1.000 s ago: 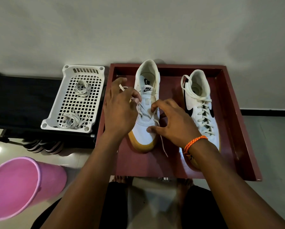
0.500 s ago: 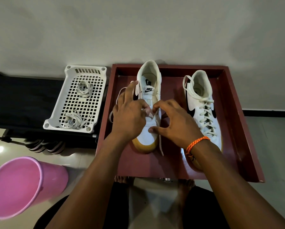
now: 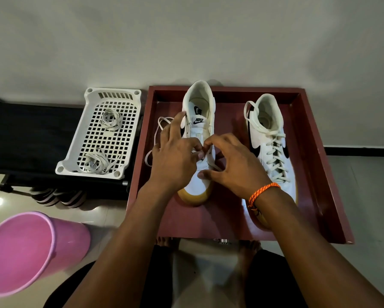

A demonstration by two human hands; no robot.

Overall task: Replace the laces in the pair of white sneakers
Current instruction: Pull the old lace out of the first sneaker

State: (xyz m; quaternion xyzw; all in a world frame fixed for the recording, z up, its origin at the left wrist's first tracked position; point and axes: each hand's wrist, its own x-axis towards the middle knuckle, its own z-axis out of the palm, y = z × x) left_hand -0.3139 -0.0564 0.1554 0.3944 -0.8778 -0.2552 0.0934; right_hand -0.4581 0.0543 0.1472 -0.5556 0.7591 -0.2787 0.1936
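Two white sneakers stand in a dark red tray (image 3: 309, 152). The left sneaker (image 3: 200, 112) is almost unlaced, with a white lace (image 3: 156, 134) looping out to its left. My left hand (image 3: 175, 158) and my right hand (image 3: 233, 165) meet over its lower eyelets. Both hands pinch the lace there with thumb and forefinger, and my left index finger points up along the shoe's side. The right sneaker (image 3: 268, 138) is fully laced, and my right forearm hides its toe.
A white perforated basket (image 3: 106, 132) with two bundles of loose laces sits on a black bench (image 3: 28, 138) left of the tray. A pink bucket (image 3: 28, 252) stands on the floor at the lower left. A wall rises behind the tray.
My left hand has come down from beside the tongue to the lower eyelets, and the lace now trails in a loop to the shoe's left. My right hand has stayed near the toe.
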